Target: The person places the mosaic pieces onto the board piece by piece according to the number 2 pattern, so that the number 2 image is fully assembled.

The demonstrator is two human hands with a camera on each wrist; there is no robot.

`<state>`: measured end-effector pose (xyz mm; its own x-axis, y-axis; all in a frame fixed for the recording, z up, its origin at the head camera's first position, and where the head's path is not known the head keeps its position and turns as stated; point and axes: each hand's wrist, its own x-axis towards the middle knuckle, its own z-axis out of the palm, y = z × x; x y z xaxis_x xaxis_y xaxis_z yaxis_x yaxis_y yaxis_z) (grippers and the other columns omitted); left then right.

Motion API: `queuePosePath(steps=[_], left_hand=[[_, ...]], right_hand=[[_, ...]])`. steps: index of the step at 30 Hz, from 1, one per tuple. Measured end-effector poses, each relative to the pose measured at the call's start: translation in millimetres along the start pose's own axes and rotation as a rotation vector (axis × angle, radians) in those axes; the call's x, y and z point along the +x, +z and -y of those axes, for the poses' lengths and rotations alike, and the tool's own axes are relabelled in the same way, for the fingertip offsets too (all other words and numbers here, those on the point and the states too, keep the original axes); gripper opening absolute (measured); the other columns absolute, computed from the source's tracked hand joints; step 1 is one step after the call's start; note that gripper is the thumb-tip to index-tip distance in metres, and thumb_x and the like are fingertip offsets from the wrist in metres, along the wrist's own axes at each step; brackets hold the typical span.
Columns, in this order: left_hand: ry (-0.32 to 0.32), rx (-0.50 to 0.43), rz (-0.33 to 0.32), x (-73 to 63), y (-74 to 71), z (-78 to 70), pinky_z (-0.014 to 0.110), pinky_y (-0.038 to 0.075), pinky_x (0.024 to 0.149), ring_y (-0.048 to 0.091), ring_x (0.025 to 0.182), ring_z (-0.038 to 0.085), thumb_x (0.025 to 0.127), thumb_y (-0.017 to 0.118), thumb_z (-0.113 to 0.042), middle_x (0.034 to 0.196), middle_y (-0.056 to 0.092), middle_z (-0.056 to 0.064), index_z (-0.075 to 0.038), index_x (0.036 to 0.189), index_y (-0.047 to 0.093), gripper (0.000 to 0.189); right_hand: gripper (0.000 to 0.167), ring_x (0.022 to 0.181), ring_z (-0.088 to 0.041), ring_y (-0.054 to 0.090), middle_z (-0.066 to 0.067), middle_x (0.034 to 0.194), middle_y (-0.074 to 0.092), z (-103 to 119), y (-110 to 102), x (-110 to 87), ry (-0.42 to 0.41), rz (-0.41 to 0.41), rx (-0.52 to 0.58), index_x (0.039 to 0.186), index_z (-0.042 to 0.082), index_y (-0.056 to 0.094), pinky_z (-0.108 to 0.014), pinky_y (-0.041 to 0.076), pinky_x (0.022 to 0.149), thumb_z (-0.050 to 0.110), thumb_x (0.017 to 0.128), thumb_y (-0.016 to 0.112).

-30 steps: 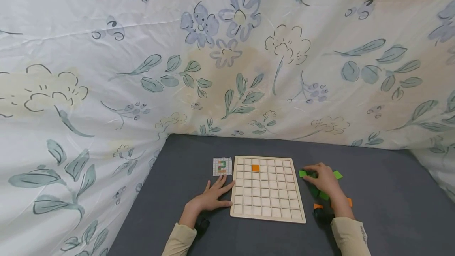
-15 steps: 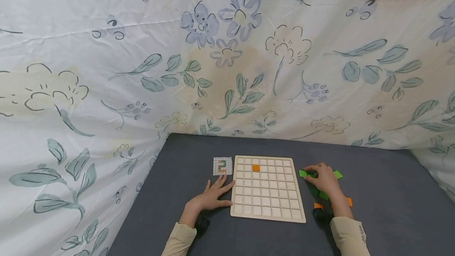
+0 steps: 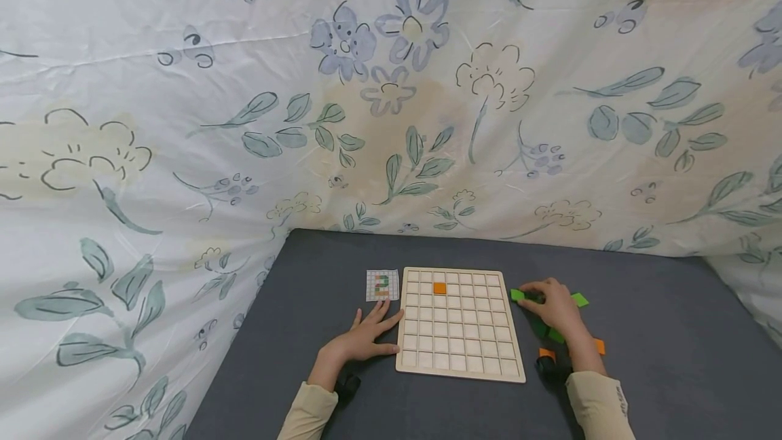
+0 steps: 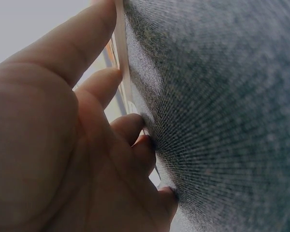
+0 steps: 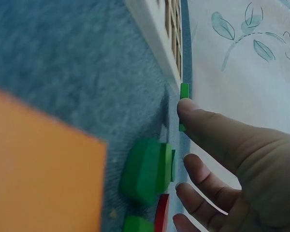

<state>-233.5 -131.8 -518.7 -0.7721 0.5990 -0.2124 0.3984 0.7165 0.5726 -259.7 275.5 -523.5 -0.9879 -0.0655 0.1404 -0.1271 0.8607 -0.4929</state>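
My right hand (image 3: 561, 305) pinches a bright green square tile (image 3: 516, 295) just off the right edge of a wooden grid board (image 3: 461, 326). In the right wrist view the thumb presses on that green tile (image 5: 184, 91), which stands edge-on; the other fingers are bent below. One orange tile (image 3: 440, 288) sits in a cell of the board's second row. Spread flat on the table, my left hand (image 3: 359, 341) touches the board's left edge with thumb and index finger. The left wrist view shows those fingertips against the thin board rim (image 4: 123, 48).
A small card (image 3: 382, 286) with a coloured grid pattern lies left of the board. Around the right hand are green tiles (image 3: 556, 336), an orange tile (image 3: 546, 354) and, in the right wrist view, a red piece (image 5: 161, 212). A floral cloth (image 3: 391, 121) hangs behind the table.
The right hand has shifted slightly left and away from the body, carrying the green tile closer to the board. The left hand and the board stay put.
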Motion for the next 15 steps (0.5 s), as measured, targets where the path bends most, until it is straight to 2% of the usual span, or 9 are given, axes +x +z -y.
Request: queuePosePath(steps=[7,15], left_hand=[[0.006,0.000,0.003,0.3,0.3,1.5,0.063,-0.005,0.109,0.000,0.143,0.032,0.090,0.055,-0.044,0.155,0.005,0.014,-0.019,0.149,0.023,0.072],[0.004,0.000,0.006,0.0,0.3,1.2,0.063,-0.005,0.108,0.000,0.143,0.032,0.090,0.055,-0.044,0.155,0.005,0.014,-0.019,0.149,0.023,0.072]], right_hand=[[0.033,0.087,-0.035,0.049,-0.020,0.103,0.052,6,-1,2.7,-0.020,-0.004,0.023,0.110,0.007,0.068,-0.038,0.040,0.058,0.024,0.082,0.071],[0.033,0.089,-0.036,0.048,-0.019,0.104,0.052,15,5,5.8,-0.011,0.013,0.049,0.110,0.009,0.068,-0.041,0.036,0.062,0.028,0.084,0.069]])
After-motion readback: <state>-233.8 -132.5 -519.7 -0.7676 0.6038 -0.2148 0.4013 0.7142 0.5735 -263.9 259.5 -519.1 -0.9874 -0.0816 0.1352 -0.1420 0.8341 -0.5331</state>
